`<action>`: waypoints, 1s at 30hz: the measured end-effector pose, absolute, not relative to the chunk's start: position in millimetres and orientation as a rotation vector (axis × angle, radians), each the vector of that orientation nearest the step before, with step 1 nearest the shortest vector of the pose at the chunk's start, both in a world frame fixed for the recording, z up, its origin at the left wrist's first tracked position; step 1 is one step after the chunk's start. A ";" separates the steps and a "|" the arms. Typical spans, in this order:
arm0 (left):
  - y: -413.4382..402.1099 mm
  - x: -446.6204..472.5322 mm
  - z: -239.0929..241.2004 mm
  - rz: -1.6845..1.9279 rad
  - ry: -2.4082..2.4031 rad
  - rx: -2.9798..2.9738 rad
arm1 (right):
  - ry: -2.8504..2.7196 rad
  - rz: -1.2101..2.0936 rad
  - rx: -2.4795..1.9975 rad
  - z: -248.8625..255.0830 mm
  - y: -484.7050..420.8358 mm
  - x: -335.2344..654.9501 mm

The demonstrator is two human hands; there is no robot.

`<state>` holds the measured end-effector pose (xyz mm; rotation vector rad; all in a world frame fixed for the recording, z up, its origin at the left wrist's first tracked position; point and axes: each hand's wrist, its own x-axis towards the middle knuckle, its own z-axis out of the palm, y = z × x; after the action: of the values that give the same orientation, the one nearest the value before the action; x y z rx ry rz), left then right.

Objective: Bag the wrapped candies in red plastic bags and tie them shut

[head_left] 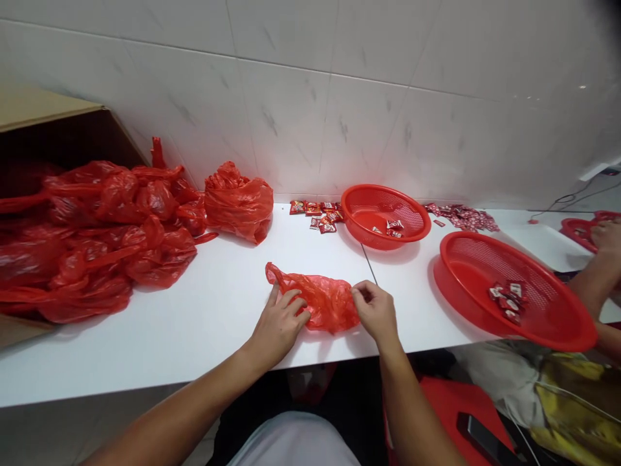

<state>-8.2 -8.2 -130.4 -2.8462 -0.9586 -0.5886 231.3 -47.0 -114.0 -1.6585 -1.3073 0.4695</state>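
A thin red plastic bag (332,303) lies crumpled on the white table in front of me, spread between my hands. My left hand (279,323) is on its left part, fingers curled onto the film and the outer finger sticking out by a twisted handle. At the bag's right edge, my right hand (376,310) pinches the film between thumb and index finger. Beyond the bag, small red-wrapped packets (326,217) lie near the wall. To their right stands a red perforated basket (385,217) with a few packets inside.
Filled red bags (111,226) spill from a cardboard box (48,107) at left; another red bag (239,202) stands beside them. A second red basket (514,291) overhangs the table's front edge. Patterned packets (463,217) lie behind it. Another person's arm (594,262) reaches in at right.
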 end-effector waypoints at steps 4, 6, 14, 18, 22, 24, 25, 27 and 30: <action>-12.7 -15.5 -132.5 -0.579 -1.018 -2.852 | -1.248 0.409 -1.322 -80.3 -93.6 194.3; -13.8 -11.8 -132.7 -0.531 -1.029 -2.861 | -1.519 0.731 -0.959 -66.3 -117.8 161.2; -21.5 -8.6 -147.9 -0.442 -1.136 -2.955 | -1.676 0.685 -1.386 -110.0 -86.3 136.6; -29.3 -20.3 -150.5 -0.413 -1.140 -2.955 | -1.869 0.540 -1.733 -136.0 -69.3 169.6; -25.3 -24.0 -136.4 -0.278 -1.132 -2.967 | -1.832 0.360 -1.997 -134.1 -55.9 204.7; -18.4 -22.6 -127.4 -0.289 -1.181 -2.920 | -1.782 0.315 -2.089 -125.4 -49.7 221.3; -14.5 -21.2 -123.4 -0.317 -1.220 -2.880 | -1.760 0.292 -2.119 -121.1 -47.4 228.2; -7.2 -17.1 -117.0 -0.355 -1.304 -2.791 | -1.755 0.249 -2.139 -116.0 -44.7 237.7; 0.9 -9.5 -113.9 -0.272 -1.408 -2.716 | -1.861 0.251 -2.107 -120.9 -42.4 242.0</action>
<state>-9.5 0.9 -113.9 -2.7163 -1.4081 -0.2717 242.0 -42.4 -120.9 -2.1069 -1.8615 0.2510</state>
